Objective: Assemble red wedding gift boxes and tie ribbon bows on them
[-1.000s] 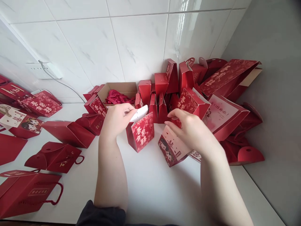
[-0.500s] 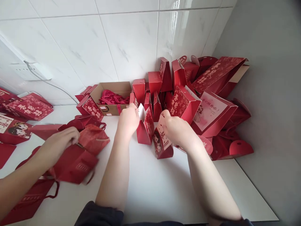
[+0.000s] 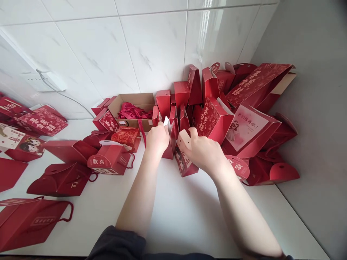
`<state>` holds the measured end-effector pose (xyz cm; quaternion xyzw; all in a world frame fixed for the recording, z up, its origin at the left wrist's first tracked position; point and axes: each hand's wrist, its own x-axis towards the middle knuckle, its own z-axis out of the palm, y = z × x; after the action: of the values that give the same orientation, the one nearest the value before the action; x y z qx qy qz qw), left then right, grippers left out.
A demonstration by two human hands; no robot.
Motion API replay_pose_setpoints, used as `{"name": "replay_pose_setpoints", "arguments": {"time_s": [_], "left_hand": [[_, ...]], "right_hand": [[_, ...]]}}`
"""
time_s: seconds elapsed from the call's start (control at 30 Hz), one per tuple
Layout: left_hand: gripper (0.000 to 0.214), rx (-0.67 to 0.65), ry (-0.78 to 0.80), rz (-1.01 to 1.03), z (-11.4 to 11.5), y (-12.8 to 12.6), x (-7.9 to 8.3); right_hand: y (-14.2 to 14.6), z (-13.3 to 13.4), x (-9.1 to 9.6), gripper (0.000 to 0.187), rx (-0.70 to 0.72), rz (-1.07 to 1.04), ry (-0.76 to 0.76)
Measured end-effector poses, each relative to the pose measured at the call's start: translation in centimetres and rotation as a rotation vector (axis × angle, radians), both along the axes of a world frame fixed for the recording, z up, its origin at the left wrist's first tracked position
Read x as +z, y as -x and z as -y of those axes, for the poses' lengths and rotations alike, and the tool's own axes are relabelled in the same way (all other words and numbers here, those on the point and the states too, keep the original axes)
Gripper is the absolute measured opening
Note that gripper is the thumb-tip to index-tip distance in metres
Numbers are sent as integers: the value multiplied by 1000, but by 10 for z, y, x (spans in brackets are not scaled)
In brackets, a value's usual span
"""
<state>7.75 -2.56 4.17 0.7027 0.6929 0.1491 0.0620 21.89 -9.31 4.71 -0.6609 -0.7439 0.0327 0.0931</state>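
Note:
My left hand (image 3: 157, 139) is closed on the top edge of a small red gift box (image 3: 168, 153), whose white inner side shows above the fingers. My right hand (image 3: 203, 151) grips the upper part of another small gift box (image 3: 183, 162), printed with cartoon figures and leaning a little to the left. Both boxes are close together on the white table, with several narrow red boxes (image 3: 184, 117) just behind them. The fingertips of both hands are partly hidden.
A cardboard box (image 3: 111, 108) of dark pink ribbons (image 3: 132, 111) stands against the tiled wall. Larger red boxes (image 3: 245, 131) crowd the right corner. Corded red gift boxes (image 3: 61, 180) are spread across the left side, and a grey cable (image 3: 67, 95) hangs from a wall socket.
Another person's hand has left the left side, where the red boxes it was handling now rest on the table. My two boxes have shifted slightly toward the wall, still in my hands.

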Motion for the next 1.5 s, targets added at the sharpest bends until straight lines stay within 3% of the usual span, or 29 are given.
{"name": "replay_pose_setpoints", "arguments": {"time_s": [0.13, 0.3, 0.47, 0.6, 0.8, 0.97, 1.17, 1.3, 1.4, 1.5], "left_hand": [[34, 57, 18, -5, -2, 20, 7], [30, 72, 28, 5, 1, 37, 14], [31, 13, 29, 40, -1, 32, 10], [34, -27, 18, 1, -9, 20, 2], [33, -31, -41, 24, -16, 16, -8], [43, -21, -2, 137, -3, 23, 2], [30, -157, -267, 314, 13, 29, 19], [28, -294, -371, 200, 19, 16, 19], [36, -372, -419, 15, 20, -4, 7], [35, -356, -411, -71, 15, -20, -8]], "right_hand": [[-2, 2, 3, 30, -19, -36, 100], [9, -16, -10, 44, -64, -72, -42], [18, -39, -36, 45, -118, -22, -221], [15, -45, -44, 48, -141, -65, -253], [7, -36, -31, 52, -86, -225, -212], [-9, -25, -14, 39, -30, -375, -295], [-43, -10, 7, 22, 6, -513, -349], [-46, -1, 14, 20, 24, -563, -286], [-40, 3, 16, 18, 57, -525, -243], [-37, 4, 18, 17, 65, -491, -250]]}}
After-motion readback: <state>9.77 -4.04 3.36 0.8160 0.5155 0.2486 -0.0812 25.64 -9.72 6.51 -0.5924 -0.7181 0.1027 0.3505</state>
